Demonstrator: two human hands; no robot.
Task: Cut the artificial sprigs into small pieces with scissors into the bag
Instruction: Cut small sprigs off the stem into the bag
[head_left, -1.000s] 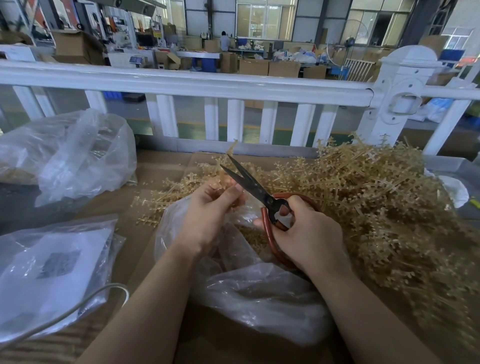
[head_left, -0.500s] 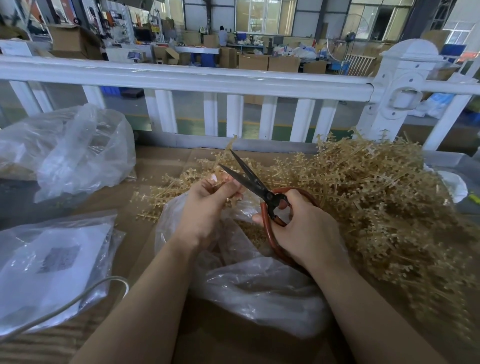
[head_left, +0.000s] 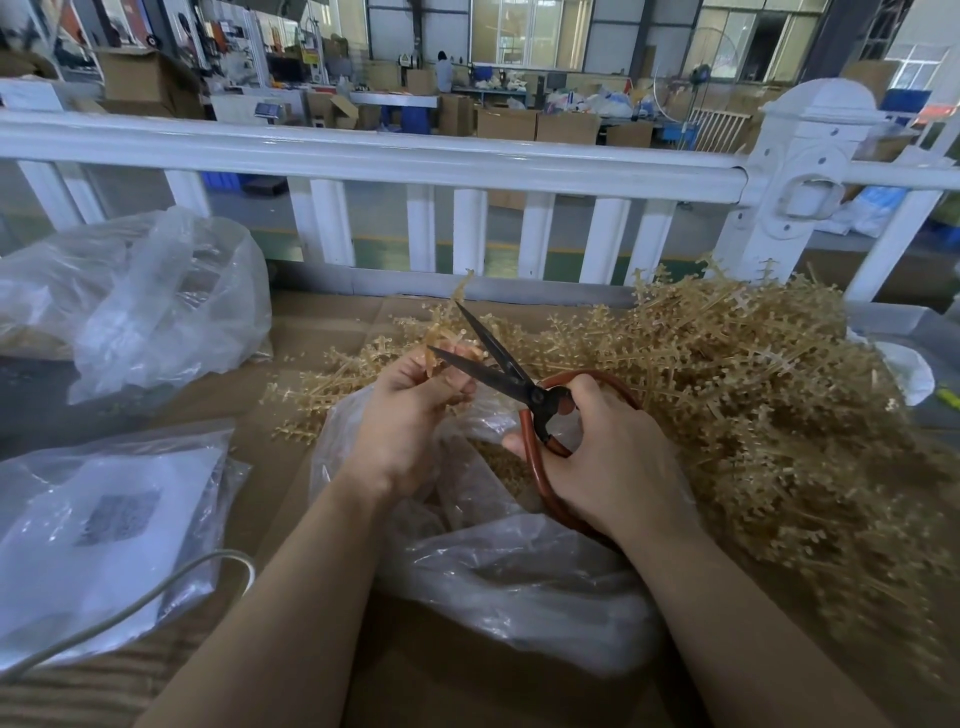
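A single head-worn wide-angle view looks forward and down — close over the left hand (head_left: 410, 415) and right hand (head_left: 608, 457) at the cardboard-covered table (head_left: 322, 332). A white railing (head_left: 363, 156) crosses the upper frame, a workshop floor beyond — no second view.

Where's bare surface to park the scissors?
Bare cardboard lies between the crumpled bag at left and the sprig pile; another bare strip lies near you, before the open bag. The right side is crowded with sprigs.
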